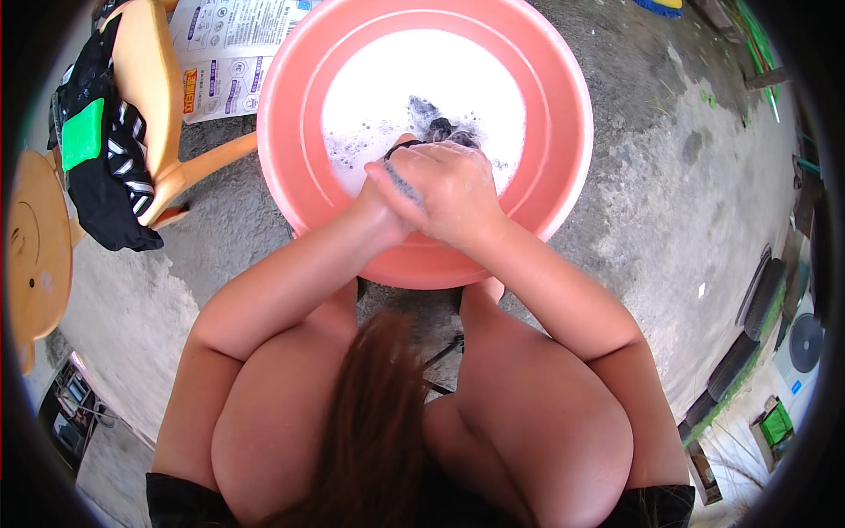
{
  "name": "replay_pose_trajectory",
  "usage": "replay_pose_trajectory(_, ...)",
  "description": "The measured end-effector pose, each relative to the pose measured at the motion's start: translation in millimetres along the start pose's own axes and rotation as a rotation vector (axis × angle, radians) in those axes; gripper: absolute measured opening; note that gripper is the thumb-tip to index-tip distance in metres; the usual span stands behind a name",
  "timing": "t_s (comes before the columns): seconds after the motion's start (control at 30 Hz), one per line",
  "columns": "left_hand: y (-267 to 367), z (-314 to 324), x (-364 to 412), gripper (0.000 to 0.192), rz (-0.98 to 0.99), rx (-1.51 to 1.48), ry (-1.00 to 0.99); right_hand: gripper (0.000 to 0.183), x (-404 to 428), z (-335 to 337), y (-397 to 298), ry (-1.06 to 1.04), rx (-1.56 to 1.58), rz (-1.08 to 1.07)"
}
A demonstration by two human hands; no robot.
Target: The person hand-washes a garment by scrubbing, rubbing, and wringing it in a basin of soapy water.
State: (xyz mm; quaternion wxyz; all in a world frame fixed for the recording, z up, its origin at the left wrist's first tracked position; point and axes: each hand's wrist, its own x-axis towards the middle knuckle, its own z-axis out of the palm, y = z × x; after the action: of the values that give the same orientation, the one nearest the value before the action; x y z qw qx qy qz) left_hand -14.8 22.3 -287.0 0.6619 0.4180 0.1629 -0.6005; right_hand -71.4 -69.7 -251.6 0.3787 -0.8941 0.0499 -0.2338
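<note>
A round pink plastic basin point(561, 132) stands before me, filled with thick white suds point(409, 66). My right hand point(449, 185) lies across my left hand point(386, 208) over the near side of the suds, and both are wet with foam. Dark wet cloth point(441, 127) is bunched between them, with part of it sticking out past the fingers. My right hand hides most of my left fingers and much of the cloth. How far the cloth reaches under the foam cannot be seen.
Left of the basin, a yellow plastic chair point(142, 86) carries black clothing point(109, 218) with a green soap bar point(82, 134) on it. A printed packaging sheet point(228, 82) lies behind. Another yellow seat point(39, 264) is at far left. Tyres point(766, 297) line the right side of the concrete floor point(634, 198).
</note>
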Motion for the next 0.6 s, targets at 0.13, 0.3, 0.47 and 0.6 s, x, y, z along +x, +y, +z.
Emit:
replay_pose_trajectory(0.13,6.4,7.5,-3.8,0.034,-0.057,0.055,0.004,0.032,14.8,-7.8,41.4,-0.016,-0.147,0.196)
replay_pose_trajectory(0.3,8.4,19.1,-10.2,0.042,0.041,0.065,0.104,0.031,7.7,-9.3,19.8,-0.052,-0.119,0.214)
replay_pose_trajectory(0.47,6.6,13.5,-13.9,0.038,0.024,0.073,0.045,0.028,2.5,-3.3,8.1,-0.071,-0.114,0.036)
replay_pose_trajectory(0.6,12.9,6.8,-9.8,0.034,-0.107,0.103,-0.002,0.029,14.7,-9.7,40.1,-0.059,-0.145,0.219)
